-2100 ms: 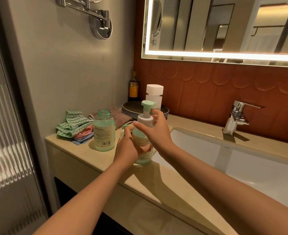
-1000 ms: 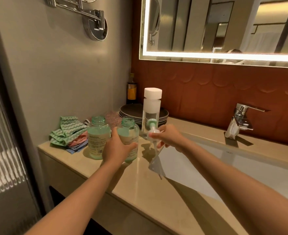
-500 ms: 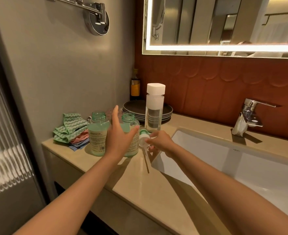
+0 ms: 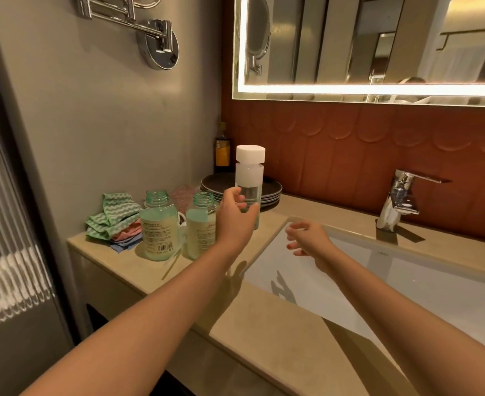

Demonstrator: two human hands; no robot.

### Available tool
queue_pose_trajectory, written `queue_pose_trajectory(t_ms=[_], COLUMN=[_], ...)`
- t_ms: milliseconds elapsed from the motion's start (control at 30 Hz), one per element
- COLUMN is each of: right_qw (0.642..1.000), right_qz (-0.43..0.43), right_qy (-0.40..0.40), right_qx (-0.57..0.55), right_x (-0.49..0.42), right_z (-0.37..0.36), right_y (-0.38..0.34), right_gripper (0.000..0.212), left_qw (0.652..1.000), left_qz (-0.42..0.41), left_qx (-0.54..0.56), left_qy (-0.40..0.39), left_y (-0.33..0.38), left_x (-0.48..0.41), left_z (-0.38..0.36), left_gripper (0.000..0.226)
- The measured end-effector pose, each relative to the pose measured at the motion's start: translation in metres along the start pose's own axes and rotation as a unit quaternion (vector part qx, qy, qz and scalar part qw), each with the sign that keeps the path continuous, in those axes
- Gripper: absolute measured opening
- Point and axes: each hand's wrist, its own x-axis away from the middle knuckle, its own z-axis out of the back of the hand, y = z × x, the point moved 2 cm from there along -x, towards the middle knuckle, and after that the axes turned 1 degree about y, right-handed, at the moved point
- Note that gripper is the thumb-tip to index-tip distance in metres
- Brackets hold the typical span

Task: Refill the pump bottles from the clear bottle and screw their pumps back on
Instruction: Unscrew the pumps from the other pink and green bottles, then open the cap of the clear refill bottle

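On the beige counter beside the white sink, the left hand has left the right pump bottle and reached the white-capped clear bottle, which stands upright before the dark plates. Its fingers curve round the bottle's lower body; I cannot tell whether they grip. The right hand has released the pump and hovers over the sink's edge, fingers loosely spread, empty. The right and the left pump bottle stand uncapped, pale green liquid up to their shoulders. A dip tube lies on the counter before them.

Left hand moved from pump bottle toward clear bottle (right hand now empty).
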Motion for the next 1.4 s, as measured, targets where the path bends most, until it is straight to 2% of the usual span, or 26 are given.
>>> queue_pose_trajectory(t_ms=[233, 467, 633, 800, 967, 1233, 1400], right_qw=[0.999, 0.998, 0.998, 0.998, 0.998, 0.99, 0.974], right_qz=[0.003, -0.005, 0.014, 0.016, 0.022, 0.099, 0.171], right_qy=[0.039, 0.027, 0.022, 0.016, 0.028, 0.084, 0.144], right_qx=[-0.027, -0.049, -0.064, -0.061, -0.051, -0.056, -0.047], right_x=[-0.011, -0.037, -0.054, -0.061, -0.055, -0.01, 0.039], right_z=[0.024, 0.011, 0.004, 0.005, 0.02, 0.056, 0.069], right_y=[0.01, 0.011, 0.002, 0.002, -0.002, -0.041, -0.08], right_gripper=[0.023, 0.016, 0.011, 0.01, 0.017, 0.03, 0.043], left_qw=[0.995, 0.992, 0.989, 0.985, 0.989, 0.997, 0.998], left_qz=[0.099, 0.118, 0.12, 0.103, 0.072, -0.003, 0.019], left_qx=[-0.017, -0.038, -0.067, -0.115, -0.094, -0.073, 0.018], left_qy=[0.002, 0.024, 0.05, 0.077, 0.087, -0.002, -0.064], left_y=[-0.011, -0.028, -0.039, -0.046, -0.035, 0.026, 0.033], left_x=[-0.037, -0.08, -0.101, -0.11, -0.104, -0.08, -0.025], left_z=[-0.03, -0.056, -0.068, -0.069, -0.068, -0.061, -0.054], left_gripper=[0.085, 0.102, 0.098, 0.075, 0.075, 0.076, 0.076])
